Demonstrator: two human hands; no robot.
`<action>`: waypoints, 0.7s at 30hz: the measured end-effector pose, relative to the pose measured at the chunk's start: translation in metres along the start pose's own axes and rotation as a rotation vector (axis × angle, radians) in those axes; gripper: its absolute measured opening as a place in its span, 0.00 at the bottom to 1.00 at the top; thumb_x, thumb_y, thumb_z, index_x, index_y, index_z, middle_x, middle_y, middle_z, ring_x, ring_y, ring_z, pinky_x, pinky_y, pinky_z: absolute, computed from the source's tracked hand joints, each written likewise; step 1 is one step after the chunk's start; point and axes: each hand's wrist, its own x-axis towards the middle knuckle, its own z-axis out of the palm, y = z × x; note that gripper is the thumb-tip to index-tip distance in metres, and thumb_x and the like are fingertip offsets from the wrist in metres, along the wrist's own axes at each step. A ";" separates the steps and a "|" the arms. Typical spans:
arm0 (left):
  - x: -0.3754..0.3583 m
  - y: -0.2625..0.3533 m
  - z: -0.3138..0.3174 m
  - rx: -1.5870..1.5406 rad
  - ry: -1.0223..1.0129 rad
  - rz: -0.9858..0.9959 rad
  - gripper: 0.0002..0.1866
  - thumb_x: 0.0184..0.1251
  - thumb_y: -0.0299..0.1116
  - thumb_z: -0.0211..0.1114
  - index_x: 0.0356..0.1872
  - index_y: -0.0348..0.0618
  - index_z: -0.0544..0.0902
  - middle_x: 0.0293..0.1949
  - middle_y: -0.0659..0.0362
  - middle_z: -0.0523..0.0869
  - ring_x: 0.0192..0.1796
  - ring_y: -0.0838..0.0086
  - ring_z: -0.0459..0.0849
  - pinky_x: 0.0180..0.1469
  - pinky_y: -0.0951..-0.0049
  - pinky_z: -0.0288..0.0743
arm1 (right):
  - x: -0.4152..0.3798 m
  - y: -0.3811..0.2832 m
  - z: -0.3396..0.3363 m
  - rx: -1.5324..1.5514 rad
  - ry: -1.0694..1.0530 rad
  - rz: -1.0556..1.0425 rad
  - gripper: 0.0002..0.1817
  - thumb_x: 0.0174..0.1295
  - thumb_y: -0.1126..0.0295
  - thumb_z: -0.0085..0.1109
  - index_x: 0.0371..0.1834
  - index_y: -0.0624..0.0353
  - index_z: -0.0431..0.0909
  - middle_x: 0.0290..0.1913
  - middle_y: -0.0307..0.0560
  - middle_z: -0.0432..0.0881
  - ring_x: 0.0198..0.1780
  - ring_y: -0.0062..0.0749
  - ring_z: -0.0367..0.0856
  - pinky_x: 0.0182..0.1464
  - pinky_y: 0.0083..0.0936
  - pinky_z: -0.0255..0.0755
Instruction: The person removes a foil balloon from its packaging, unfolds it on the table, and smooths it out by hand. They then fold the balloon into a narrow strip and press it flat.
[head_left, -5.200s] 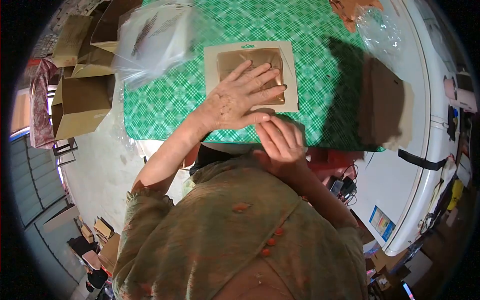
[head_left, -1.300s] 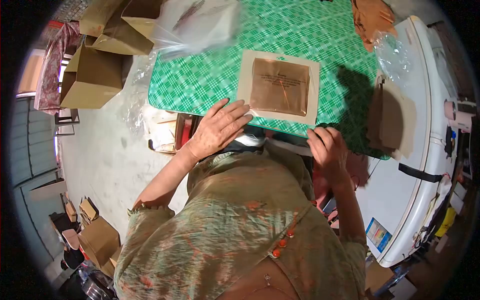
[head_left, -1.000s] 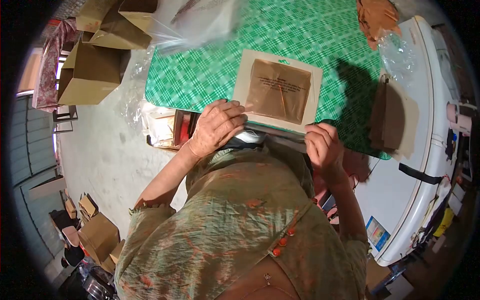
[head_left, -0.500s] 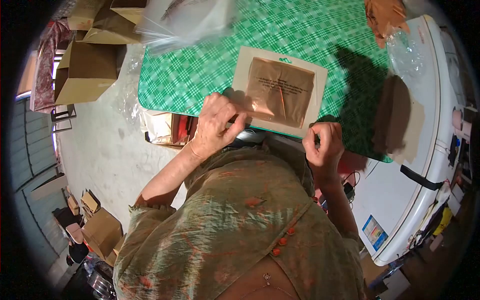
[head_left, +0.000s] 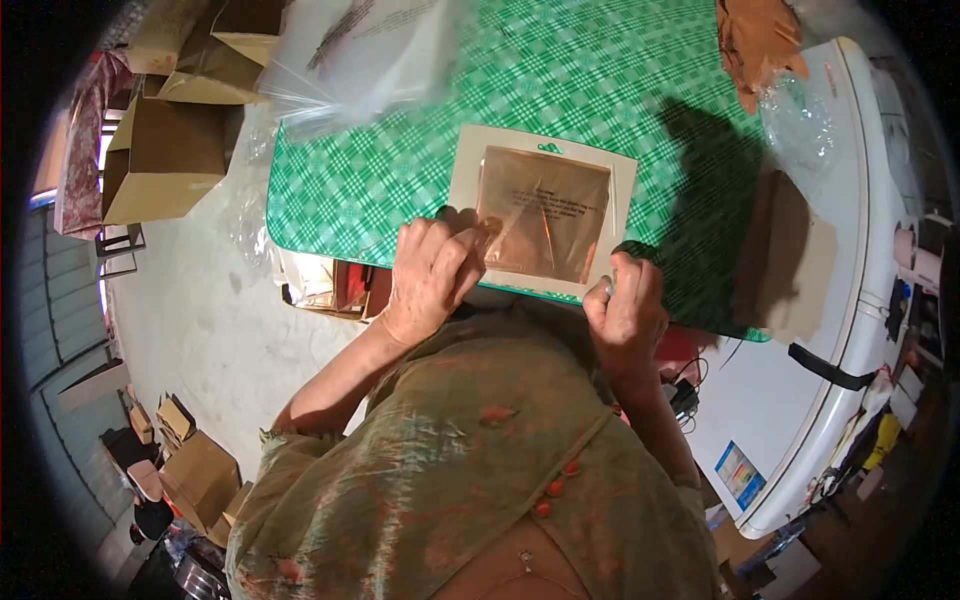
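A cream card [head_left: 465, 165] with a small cut-out at its top lies at the near edge of the table. On it is a copper-tinted, see-through plastic bag [head_left: 545, 225] with printed text and glossy creases. At the lower left corner, my left hand [head_left: 432, 275] is closed, its fingers curled onto the bag's edge and the thumb mostly hidden. My right hand [head_left: 627, 315] is closed in a pinch beside the lower right corner. A small shiny bit shows at its thumb, but what it holds cannot be made out.
A green checked cloth [head_left: 350, 190] covers the table. Clear plastic bags [head_left: 365, 60] lie at the far left, and crumpled brown paper [head_left: 757, 45] at the far right. Open cardboard boxes [head_left: 170, 150] stand on the left. A white fridge [head_left: 790, 400] is at my right.
The card and bag have slid slightly towards me. My left hand has turned, hiding its thumb, which showed before. My right hand has come closer to the card's corner. The view has shifted slightly.
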 end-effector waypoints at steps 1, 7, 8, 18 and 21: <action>0.001 0.002 -0.001 -0.001 0.008 -0.002 0.26 0.51 0.22 0.78 0.52 0.47 0.79 0.40 0.60 0.81 0.40 0.62 0.76 0.42 0.62 0.66 | 0.000 0.001 0.000 -0.011 -0.018 0.007 0.22 0.56 0.76 0.61 0.56 0.57 0.75 0.41 0.52 0.73 0.45 0.52 0.79 0.40 0.47 0.79; 0.001 0.004 -0.001 0.031 0.054 -0.003 0.25 0.55 0.26 0.78 0.54 0.45 0.79 0.46 0.59 0.81 0.46 0.62 0.78 0.45 0.61 0.67 | 0.004 0.001 -0.003 -0.063 -0.040 -0.003 0.25 0.58 0.77 0.61 0.62 0.56 0.75 0.42 0.51 0.74 0.46 0.52 0.79 0.41 0.46 0.80; 0.001 0.005 0.000 0.039 0.066 0.004 0.25 0.55 0.26 0.78 0.54 0.45 0.79 0.46 0.59 0.81 0.46 0.61 0.78 0.46 0.61 0.68 | 0.003 0.003 0.000 -0.092 -0.024 -0.006 0.26 0.59 0.77 0.62 0.63 0.55 0.75 0.42 0.50 0.74 0.46 0.52 0.79 0.42 0.46 0.81; -0.035 0.022 -0.022 0.006 0.106 -0.144 0.22 0.59 0.25 0.72 0.56 0.50 0.83 0.48 0.60 0.82 0.49 0.63 0.79 0.49 0.60 0.68 | 0.028 0.001 -0.007 -0.189 -0.081 -0.084 0.32 0.62 0.76 0.61 0.71 0.43 0.74 0.39 0.46 0.71 0.41 0.45 0.79 0.37 0.44 0.82; -0.054 0.029 -0.026 -0.083 0.222 -0.347 0.17 0.62 0.26 0.73 0.52 0.45 0.82 0.44 0.57 0.82 0.45 0.60 0.78 0.47 0.60 0.71 | 0.027 0.003 0.001 -0.197 -0.112 -0.134 0.31 0.63 0.76 0.60 0.72 0.39 0.75 0.38 0.45 0.71 0.40 0.44 0.78 0.35 0.43 0.81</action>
